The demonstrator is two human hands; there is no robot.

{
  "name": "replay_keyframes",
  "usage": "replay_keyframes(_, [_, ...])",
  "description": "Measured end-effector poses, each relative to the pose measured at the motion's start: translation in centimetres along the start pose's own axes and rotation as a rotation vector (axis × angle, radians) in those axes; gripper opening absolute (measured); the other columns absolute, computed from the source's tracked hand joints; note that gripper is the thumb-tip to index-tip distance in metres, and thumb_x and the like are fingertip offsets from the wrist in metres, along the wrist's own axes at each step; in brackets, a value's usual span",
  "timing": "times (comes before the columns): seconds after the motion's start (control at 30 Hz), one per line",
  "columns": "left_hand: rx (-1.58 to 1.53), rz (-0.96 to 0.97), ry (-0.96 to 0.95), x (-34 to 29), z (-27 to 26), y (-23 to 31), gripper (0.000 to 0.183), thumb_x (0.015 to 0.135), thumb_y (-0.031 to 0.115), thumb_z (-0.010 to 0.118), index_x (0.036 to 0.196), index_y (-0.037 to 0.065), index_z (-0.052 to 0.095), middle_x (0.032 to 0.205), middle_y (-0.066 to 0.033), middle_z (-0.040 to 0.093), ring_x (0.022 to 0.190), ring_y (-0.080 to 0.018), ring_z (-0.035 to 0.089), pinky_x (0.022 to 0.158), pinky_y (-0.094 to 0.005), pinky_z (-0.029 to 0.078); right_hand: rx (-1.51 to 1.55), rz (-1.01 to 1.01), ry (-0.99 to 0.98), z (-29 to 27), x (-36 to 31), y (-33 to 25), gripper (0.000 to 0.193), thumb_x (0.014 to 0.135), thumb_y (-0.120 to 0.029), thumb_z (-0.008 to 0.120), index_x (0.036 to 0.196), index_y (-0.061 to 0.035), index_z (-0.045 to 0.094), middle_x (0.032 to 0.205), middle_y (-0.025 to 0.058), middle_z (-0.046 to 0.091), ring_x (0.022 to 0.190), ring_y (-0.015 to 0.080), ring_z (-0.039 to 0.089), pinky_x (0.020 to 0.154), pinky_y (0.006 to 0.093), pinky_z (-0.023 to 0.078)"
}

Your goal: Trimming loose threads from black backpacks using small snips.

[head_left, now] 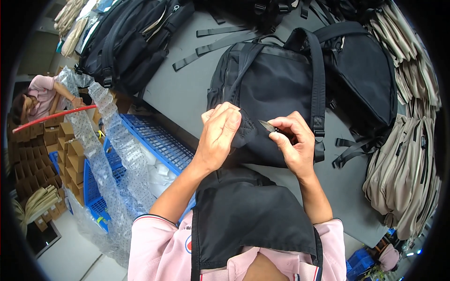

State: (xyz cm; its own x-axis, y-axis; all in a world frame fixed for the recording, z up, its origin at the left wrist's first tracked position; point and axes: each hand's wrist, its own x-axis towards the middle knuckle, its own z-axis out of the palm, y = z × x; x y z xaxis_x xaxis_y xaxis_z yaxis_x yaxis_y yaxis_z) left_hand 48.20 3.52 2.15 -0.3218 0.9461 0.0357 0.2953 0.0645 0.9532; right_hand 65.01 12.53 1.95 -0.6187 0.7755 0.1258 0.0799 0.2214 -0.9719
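A black backpack (276,79) lies on the grey table (180,86) in front of me, its shoulder straps at the far end. My left hand (216,138) is closed on a piece of dark, perforated-looking fabric (244,127) at the backpack's near left part. In my right hand (296,146) is a small pair of thread snips (267,125), mostly covered by my fingers. Its pointed metal tip faces left, a little to the right of that fabric. I wear a black apron (253,215).
More black backpacks (361,75) lie right, far left and at the back. Beige bags (405,164) are piled along the right edge. Blue crates (154,136) and bubble wrap (112,168) stand left, with cardboard boxes (72,154). Another person (47,96) handles a red strip there.
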Motion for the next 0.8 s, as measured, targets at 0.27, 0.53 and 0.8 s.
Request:
replay_keyframes(0.27, [0.011, -0.022, 0.012, 0.1, 0.3, 0.0, 0.031, 0.097, 0.023, 0.039, 0.077, 0.003, 0.05, 0.08, -0.0039, 0.048, 0.083, -0.0179, 0.048, 0.088, -0.0319, 0.026, -0.466, -0.349, -0.011, 0.1, 0.8, -0.4, 0.024, 0.066, -0.003, 0.071, 0.088, -0.0043, 0.064, 0.071, 0.0062, 0.054, 0.055, 0.019, 0.054, 0.054, 0.028, 0.046])
replay_keyframes(0.53, [-0.077, -0.016, 0.029, 0.5, 0.3, -1.2, 0.032, 0.096, 0.022, 0.042, 0.076, -0.002, 0.049, 0.074, -0.0074, 0.047, 0.074, -0.0201, 0.048, 0.075, -0.0303, 0.035, -0.356, -0.274, 0.011, 0.7, 0.7, -0.1, 0.023, 0.068, -0.001, 0.071, 0.089, -0.0027, 0.064, 0.071, 0.0068, 0.054, 0.054, 0.0184, 0.053, 0.053, 0.0285, 0.045])
replay_keyframes(0.8, [-0.488, -0.254, -0.004, 3.2, -1.4, -1.0, 0.029, 0.094, 0.025, 0.049, 0.081, -0.001, 0.052, 0.082, -0.0002, 0.046, 0.079, -0.0087, 0.044, 0.075, -0.0216, 0.035, 0.067, 0.066, 0.101, 1.7, 1.9, 2.2, 0.017, 0.076, 0.004, 0.063, 0.092, 0.0011, 0.058, 0.085, 0.0038, 0.05, 0.072, 0.0101, 0.052, 0.066, 0.0214, 0.044])
